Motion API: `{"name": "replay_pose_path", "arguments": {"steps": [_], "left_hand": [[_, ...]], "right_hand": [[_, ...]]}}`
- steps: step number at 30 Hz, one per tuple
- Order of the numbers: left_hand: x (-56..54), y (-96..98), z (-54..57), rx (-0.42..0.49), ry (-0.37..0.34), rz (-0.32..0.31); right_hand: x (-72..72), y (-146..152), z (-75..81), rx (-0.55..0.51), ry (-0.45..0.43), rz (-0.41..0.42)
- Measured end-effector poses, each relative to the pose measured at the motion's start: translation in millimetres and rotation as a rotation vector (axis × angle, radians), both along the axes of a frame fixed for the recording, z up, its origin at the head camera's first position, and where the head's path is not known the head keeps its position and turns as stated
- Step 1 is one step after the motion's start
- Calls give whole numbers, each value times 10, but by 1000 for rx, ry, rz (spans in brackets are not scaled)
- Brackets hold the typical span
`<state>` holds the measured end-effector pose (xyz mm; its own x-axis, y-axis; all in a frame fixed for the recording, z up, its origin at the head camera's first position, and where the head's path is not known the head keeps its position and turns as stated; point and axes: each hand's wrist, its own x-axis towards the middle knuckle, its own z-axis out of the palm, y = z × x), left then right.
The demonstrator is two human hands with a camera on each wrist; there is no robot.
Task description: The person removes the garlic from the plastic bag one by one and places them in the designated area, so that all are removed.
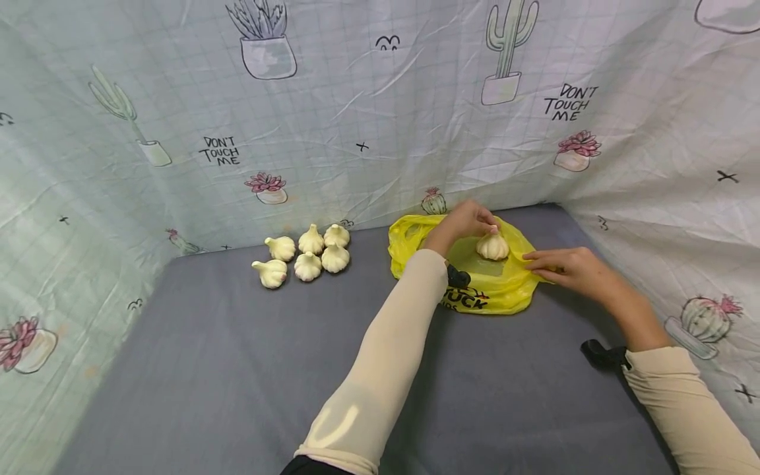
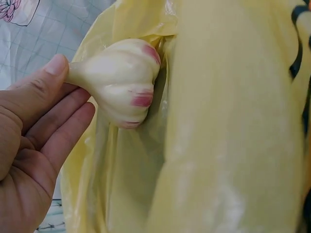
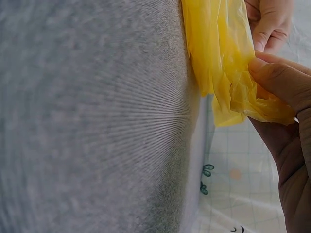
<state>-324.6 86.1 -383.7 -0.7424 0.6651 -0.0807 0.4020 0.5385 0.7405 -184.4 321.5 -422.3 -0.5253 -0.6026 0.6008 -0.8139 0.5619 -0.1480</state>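
A yellow plastic bag (image 1: 410, 254) with dark printing lies at the back right of the grey table, its mouth spread. My left hand (image 1: 466, 221) pinches a garlic bulb (image 1: 493, 247) by its stem over the bag's opening. In the left wrist view the thumb and fingers of the left hand (image 2: 39, 111) are on the stem, and the white garlic bulb (image 2: 121, 80) has pinkish patches at its base. My right hand (image 1: 572, 270) pinches the bag's right edge. The right wrist view shows the crumpled bag edge (image 3: 262, 104) between thumb and fingers of the right hand (image 3: 286, 87).
Several more garlic bulbs (image 1: 307, 266) sit grouped on the grey cloth (image 1: 249, 369), left of the bag. A pale curtain (image 1: 356, 112) printed with cacti and words hangs behind the table and down both sides.
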Motion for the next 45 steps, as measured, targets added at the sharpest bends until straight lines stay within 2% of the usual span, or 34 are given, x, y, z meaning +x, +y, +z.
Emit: {"name": "replay_pose_path", "arguments": {"steps": [2,5,7,12,17,25,31,37,45], "left_hand": [[12,-9,-27,38,-34,18],[36,-25,-71,100,-35,36],[56,-42,-99,139,-19,38],[139,-159,-113,166,73,19],[248,-386,1,181,154,2],[456,-857,264,198,157,30],[610,-1207,337,206,230,19],[742,-1503,387,204,274,25],[876,-1851,472,192,341,73]], "right_hand": [[7,0,-7,0,2,-8],[17,2,-4,-5,5,-25],[27,5,0,-9,5,-36],[59,8,-1,-9,-1,-38],[78,8,-2,-11,-12,-27],[90,46,29,-12,0,-28],[90,62,56,1,4,-17],[77,66,43,-1,0,-7],[58,73,55,-14,17,-8]]}}
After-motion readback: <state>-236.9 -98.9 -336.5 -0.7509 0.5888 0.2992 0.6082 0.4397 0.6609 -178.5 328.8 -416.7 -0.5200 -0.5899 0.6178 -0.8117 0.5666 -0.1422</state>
